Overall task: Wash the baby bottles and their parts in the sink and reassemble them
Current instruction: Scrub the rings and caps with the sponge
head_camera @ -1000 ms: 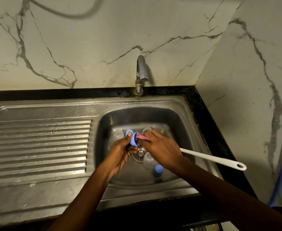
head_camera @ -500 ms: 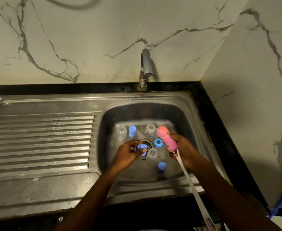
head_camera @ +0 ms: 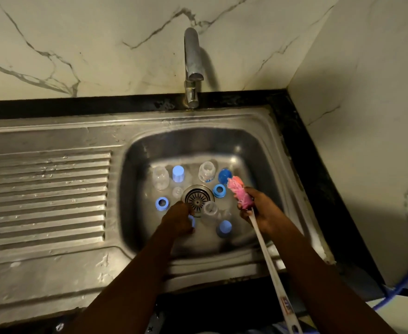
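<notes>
Baby bottle parts lie on the floor of the steel sink (head_camera: 265,150). My left hand (head_camera: 178,219) is low in the basin, fingers curled round a small blue part (head_camera: 192,222) just below the drain (head_camera: 197,198). My right hand (head_camera: 260,209) grips the white handle of a bottle brush whose pink sponge head (head_camera: 238,192) points up and left. Clear bottles stand at the back left (head_camera: 160,177) and back middle (head_camera: 206,171); another lies by the drain (head_camera: 210,208). Blue collar rings sit at the left (head_camera: 162,203) and right (head_camera: 219,190) of the drain.
A chrome tap (head_camera: 193,66) rises behind the basin, no water running. A blue cap (head_camera: 178,173) and a dark blue part (head_camera: 225,175) sit at the back; another blue cap (head_camera: 225,227) lies at the front. The ribbed drainboard (head_camera: 46,196) extends left. A marble wall closes the right side.
The brush came out of the blue ring and swung so its handle points toward me. My left hand lowered to the sink floor; a blue ring now lies left of the drain.
</notes>
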